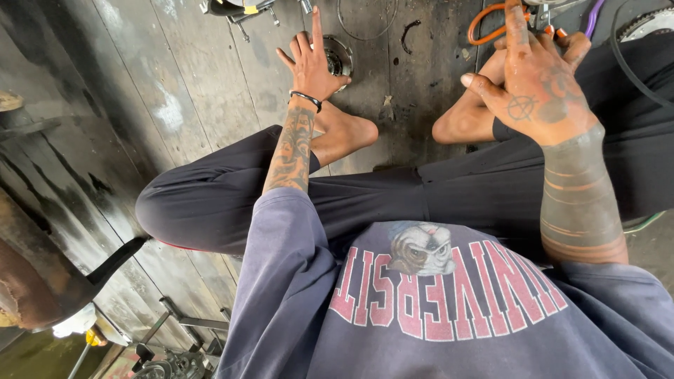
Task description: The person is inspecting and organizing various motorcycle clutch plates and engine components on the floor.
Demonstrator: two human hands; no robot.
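I sit cross-legged on a dark, greasy wooden floor [210,77]. My left hand [310,62] reaches forward with fingers spread, resting on a round metal part [340,57] on the floor; it holds nothing. My right hand [537,77] is raised near the top right, fingers apart, index finger pointing up toward pliers with orange handles [484,24]. Whether it touches them I cannot tell. Both forearms are tattooed, and a black band sits on the left wrist.
Wrenches and metal tools [242,10] lie at the top edge. A wire ring [365,21] and a small curved piece [408,31] lie on the floor. A black cable [628,67] and toothed sprocket [649,21] are at the right. Rusty metal [28,281] stands at the left.
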